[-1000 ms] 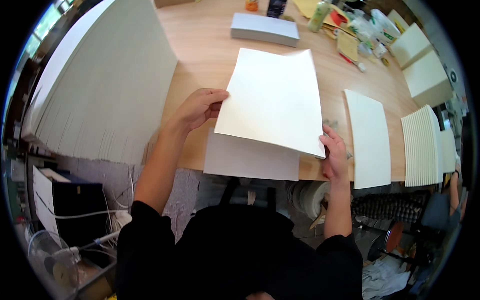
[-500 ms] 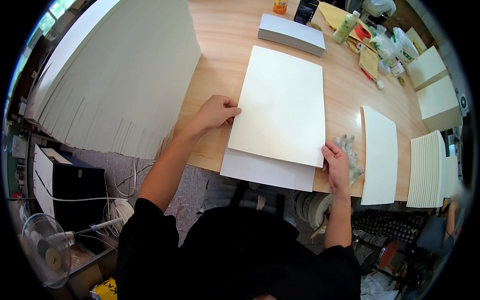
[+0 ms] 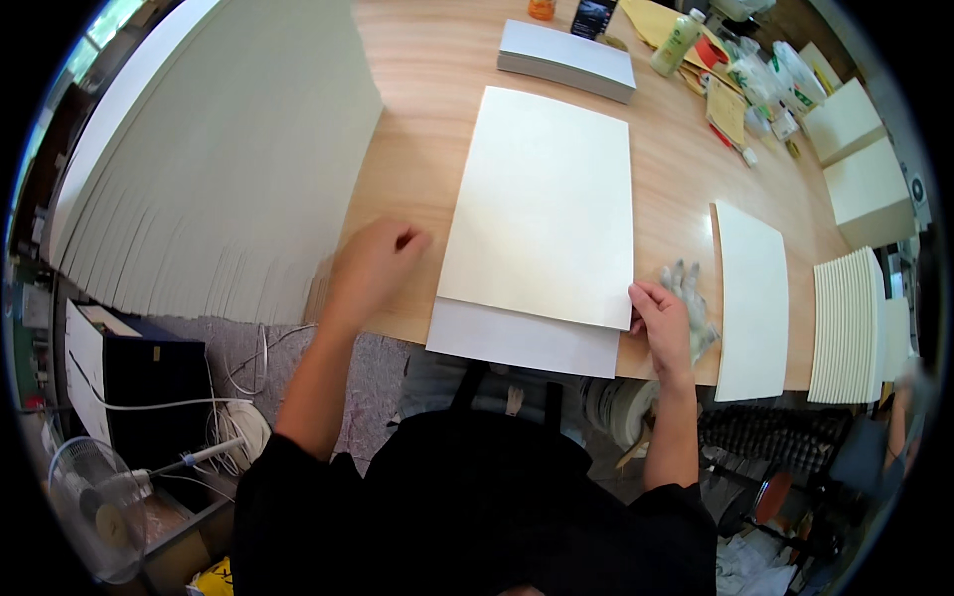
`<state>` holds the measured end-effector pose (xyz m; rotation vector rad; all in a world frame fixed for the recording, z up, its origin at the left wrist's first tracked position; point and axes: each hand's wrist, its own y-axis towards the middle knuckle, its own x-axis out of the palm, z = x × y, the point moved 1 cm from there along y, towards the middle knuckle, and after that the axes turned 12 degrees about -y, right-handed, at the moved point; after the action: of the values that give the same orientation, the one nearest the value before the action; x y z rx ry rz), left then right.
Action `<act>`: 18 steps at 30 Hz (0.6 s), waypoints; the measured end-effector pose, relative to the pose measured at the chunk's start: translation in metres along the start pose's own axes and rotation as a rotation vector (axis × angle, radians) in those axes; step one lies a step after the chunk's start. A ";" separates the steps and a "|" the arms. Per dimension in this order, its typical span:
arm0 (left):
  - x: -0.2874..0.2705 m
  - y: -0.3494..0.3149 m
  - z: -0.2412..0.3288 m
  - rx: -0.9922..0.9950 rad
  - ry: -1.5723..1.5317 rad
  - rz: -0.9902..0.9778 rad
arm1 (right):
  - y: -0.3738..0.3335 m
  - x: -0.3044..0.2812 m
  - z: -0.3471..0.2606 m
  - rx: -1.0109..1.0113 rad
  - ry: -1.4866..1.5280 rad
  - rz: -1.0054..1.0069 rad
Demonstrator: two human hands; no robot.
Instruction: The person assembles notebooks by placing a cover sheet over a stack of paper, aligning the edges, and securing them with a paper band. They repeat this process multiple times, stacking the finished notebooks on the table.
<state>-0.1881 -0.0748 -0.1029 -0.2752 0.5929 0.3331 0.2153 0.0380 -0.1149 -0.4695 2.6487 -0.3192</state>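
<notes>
A cream sheet of board or thick paper (image 3: 542, 204) lies on the table in front of me. Under its near end a white sheet (image 3: 527, 340) sticks out past the table's edge. My right hand (image 3: 661, 320) pinches the cream sheet's right edge close to the near corner, thumb on top. To the left of the sheets and apart from them, my left hand (image 3: 376, 266) hovers over the bare wood with its fingers curled in and smeared by motion. Whether anything is in it does not show.
A tall stack of large sheets (image 3: 229, 169) fills the left side. Beyond the cream sheet sits a white block of paper (image 3: 566, 62). To the right lie a grey glove (image 3: 689, 303), a pale board stack (image 3: 752, 308) and a ridged pile (image 3: 845, 326). A bottle (image 3: 679, 45) stands far right.
My left hand has let go of the cream sheet's left edge and moved left, toward the tall stack. The right hand keeps its pinch. The whole view has shifted slightly.
</notes>
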 end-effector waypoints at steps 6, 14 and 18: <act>0.040 -0.086 -0.014 0.270 -0.080 0.092 | -0.001 0.001 -0.004 -0.332 -0.503 0.185; 0.043 -0.084 -0.015 0.374 -0.014 0.116 | -0.011 0.009 -0.003 -0.500 -0.621 0.331; 0.044 -0.083 -0.016 0.420 0.024 0.117 | -0.007 0.009 0.003 -0.467 -0.556 0.344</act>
<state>-0.1298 -0.1462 -0.1290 0.1602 0.6890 0.3096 0.2113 0.0279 -0.1190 -0.1891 2.1774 0.4792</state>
